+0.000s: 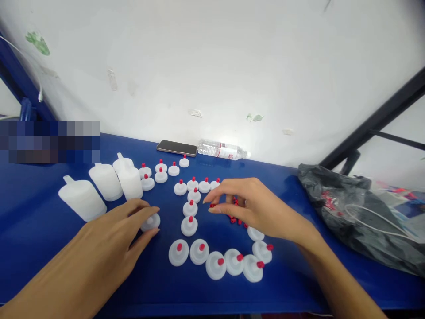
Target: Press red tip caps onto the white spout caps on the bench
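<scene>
A white lid sits low over the blue tabletop, its rim clamped in the grip of the left hand, while the right hand has thumb and forefinger closed on a small red cap above the loose red caps. Red-tipped lids curve around these, with white spouted containers farther left, and a phone and clear bottle lying near the wall.

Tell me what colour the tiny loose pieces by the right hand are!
Red; the tiny loose pieces show best in the head view.
</scene>
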The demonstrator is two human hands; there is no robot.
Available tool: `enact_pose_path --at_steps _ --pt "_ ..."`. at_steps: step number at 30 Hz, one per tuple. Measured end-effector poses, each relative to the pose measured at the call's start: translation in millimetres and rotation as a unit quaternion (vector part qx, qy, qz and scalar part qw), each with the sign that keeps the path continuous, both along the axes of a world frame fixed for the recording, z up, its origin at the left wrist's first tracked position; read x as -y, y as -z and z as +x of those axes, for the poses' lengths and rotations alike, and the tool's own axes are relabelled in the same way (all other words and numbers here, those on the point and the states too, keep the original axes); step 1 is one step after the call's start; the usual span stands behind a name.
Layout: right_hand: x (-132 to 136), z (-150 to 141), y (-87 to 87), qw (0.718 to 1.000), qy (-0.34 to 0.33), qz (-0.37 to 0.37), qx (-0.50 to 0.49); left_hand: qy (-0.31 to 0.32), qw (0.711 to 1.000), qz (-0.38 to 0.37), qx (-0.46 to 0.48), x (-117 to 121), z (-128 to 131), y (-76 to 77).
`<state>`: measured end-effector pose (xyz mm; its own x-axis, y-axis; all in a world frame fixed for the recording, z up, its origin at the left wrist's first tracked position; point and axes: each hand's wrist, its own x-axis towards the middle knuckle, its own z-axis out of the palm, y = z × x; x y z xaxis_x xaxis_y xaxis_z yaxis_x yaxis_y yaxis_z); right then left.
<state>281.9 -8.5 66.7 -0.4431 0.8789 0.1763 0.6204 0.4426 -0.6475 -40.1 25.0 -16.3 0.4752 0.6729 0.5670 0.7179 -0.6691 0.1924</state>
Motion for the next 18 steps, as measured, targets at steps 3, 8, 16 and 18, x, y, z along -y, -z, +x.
enact_pose_path --at_steps 3,8,16,18 --pt "0.1 -3.3 0.9 1.0 -0.004 0.028 -0.007 0.037 0.996 0.076 0.03 9.0 17.6 -12.4" --pt "0.3 -13.2 6.8 0.999 -0.018 0.015 -0.034 0.058 0.989 0.071 0.116 17.5 34.3 -22.5" --pt "5.9 -21.1 14.3 0.994 -0.038 -0.035 -0.101 0.145 0.983 0.061 0.091 14.8 36.5 -12.4" --pt "6.8 -21.2 14.2 0.991 -0.044 -0.039 -0.119 0.145 0.984 0.063 0.083 14.5 35.3 -8.7"
